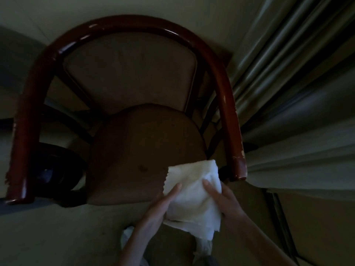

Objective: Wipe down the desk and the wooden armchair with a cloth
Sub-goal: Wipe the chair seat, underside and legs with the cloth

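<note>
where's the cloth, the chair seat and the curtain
cloth (194, 191): head view, middle of the white fabric
chair seat (138, 146): head view, centre of the brown cushion
curtain (297, 93): head view, a pleat at upper right

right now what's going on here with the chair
A person stands over a wooden armchair, holding a white cloth in both hands. The left hand and right hand each have a thumb on top of it. The cloth is over the front edge of the seat; whether it touches is unclear. A curtain hangs beside the chair.

both hands (194, 204) hold white cloth (194, 191) | over armchair (134, 104) seat front
</note>
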